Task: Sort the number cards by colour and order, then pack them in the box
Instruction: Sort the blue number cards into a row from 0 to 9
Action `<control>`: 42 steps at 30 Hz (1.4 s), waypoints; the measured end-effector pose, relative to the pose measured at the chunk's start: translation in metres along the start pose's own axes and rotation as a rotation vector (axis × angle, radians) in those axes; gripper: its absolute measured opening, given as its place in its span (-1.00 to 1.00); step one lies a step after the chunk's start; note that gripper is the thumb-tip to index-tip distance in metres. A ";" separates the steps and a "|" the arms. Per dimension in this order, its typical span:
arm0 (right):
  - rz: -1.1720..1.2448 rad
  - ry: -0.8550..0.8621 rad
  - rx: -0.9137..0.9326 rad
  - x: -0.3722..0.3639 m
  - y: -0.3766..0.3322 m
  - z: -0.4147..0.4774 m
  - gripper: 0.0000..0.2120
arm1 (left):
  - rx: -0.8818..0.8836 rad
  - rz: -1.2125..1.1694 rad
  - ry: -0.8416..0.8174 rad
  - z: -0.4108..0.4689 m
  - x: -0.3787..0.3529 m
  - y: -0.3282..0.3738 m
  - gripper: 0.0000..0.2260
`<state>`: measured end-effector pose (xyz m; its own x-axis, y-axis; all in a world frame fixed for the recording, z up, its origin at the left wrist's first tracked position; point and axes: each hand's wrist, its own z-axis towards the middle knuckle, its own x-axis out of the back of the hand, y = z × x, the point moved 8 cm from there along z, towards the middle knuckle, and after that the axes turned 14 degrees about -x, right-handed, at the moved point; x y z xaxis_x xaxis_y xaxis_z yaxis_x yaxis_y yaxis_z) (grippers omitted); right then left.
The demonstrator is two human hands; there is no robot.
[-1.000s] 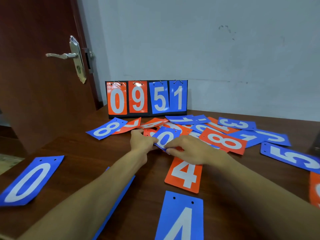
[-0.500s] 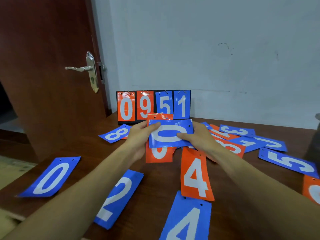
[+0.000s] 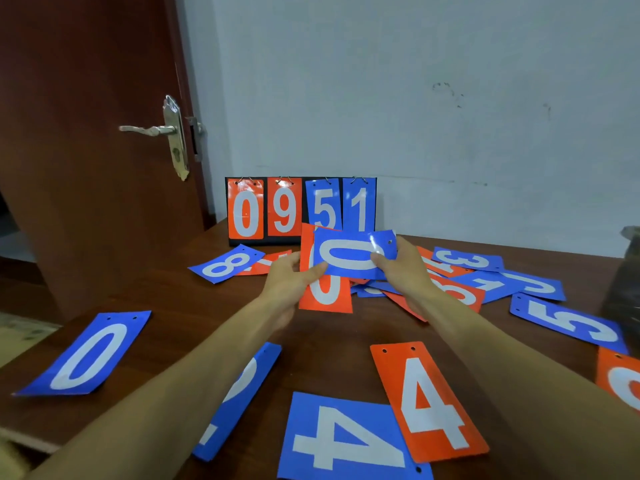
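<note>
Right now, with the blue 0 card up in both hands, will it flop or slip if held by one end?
Probably bends some: the blue 0 card looks slightly bowed between the left hand and right hand. Likely slick: glare by its punched hole suggests a glossy coat. Seems light: pinches at its ends carry it.

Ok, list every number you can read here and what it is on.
"0 9 5 1": scoreboard
"0": held blue card
"0": held orange card
"0": left blue card
"8": blue card by scoreboard
"4": near blue card
"4": near orange card
"5": right blue card
"3": far blue card
Other cards: partly covered, not readable.
</note>
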<state>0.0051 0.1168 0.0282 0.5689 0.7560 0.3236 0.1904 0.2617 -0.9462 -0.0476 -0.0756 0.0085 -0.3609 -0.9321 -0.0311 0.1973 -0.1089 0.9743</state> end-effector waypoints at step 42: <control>-0.190 -0.274 0.063 -0.306 -0.073 -0.011 -0.86 | 0.002 0.222 0.372 -0.048 0.329 0.012 -0.62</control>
<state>-0.1741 -0.1404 -0.0023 0.2898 0.8214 0.4913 0.2176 0.4433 -0.8695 -0.1204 -0.4001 -0.0010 0.0431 -0.9939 0.1013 0.2315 0.1085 0.9668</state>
